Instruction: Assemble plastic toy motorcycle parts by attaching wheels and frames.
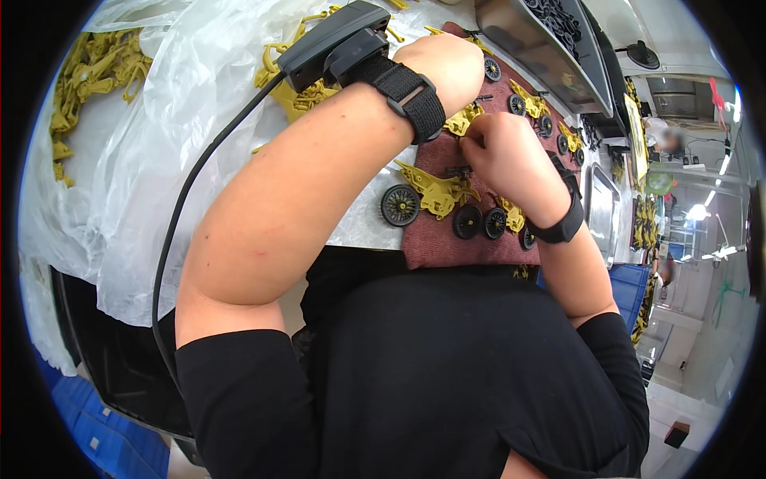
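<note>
My left hand (443,68) reaches over the far part of a dark red cloth (435,254), its back toward me and its fingers hidden. Close by, my right hand (507,156) has its fingers curled into a pinch beside a yellow toy motorcycle frame (463,121); what lies between the fingertips is hidden. Nearer to me is another yellow motorcycle frame (437,195), with a black spoked wheel (400,206) at its left end and a second black wheel (467,222) at its right. More frames and wheels lie along the cloth.
A grey bin (511,40) of black parts stands at the far right. Clear plastic sheeting (144,176) covers the left side, with a heap of yellow parts (96,76) there. A black cable (179,207) runs along my left arm. Blue crates (112,427) sit low at left.
</note>
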{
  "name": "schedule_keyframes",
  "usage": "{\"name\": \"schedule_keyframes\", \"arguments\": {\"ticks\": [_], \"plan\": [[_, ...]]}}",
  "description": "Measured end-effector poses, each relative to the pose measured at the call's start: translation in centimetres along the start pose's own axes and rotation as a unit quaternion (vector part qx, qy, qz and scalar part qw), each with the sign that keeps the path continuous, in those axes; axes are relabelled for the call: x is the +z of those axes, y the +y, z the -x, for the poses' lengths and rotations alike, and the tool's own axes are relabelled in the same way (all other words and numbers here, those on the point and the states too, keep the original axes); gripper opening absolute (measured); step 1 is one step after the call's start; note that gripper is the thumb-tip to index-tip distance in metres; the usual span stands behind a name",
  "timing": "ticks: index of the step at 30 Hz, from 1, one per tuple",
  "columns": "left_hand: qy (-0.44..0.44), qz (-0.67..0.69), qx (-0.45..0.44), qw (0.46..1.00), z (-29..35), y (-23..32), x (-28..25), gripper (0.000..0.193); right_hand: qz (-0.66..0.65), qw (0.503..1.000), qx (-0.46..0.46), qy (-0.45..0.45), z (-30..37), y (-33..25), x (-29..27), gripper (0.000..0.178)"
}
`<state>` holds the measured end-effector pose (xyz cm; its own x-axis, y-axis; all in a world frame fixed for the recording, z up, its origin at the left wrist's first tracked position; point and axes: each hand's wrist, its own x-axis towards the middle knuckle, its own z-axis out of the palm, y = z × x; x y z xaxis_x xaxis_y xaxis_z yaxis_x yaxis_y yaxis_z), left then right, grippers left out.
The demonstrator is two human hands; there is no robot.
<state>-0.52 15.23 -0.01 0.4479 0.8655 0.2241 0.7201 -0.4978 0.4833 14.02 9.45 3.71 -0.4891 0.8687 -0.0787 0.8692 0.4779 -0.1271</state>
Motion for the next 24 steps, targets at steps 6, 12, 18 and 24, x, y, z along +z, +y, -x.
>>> {"name": "schedule_keyframes", "arguments": {"ticks": [6, 12, 18, 24], "plan": [[0.0, -0.009, 0.003, 1.0, -0.2, 0.0, 0.2, 0.019, -0.098, 0.986, 0.094, -0.098, -1.2, 1.1, -0.5, 0.022], [0.005, -0.01, -0.007, 1.0, -0.2, -0.3, 0.4, 0.02, -0.207, 0.943, 0.196, -0.174, -1.1, 0.8, -2.1, 0.02], [-0.004, -0.001, -0.016, 1.0, -0.5, -0.6, 0.8, 0.021, -0.127, 0.981, 0.092, -0.113, -0.5, 1.5, -1.1, 0.022], [-0.022, 0.001, -0.006, 1.0, -0.2, -0.5, 0.2, 0.02, -0.1, 0.987, 0.096, -0.085, -0.8, 0.8, -0.3, 0.022]]}}
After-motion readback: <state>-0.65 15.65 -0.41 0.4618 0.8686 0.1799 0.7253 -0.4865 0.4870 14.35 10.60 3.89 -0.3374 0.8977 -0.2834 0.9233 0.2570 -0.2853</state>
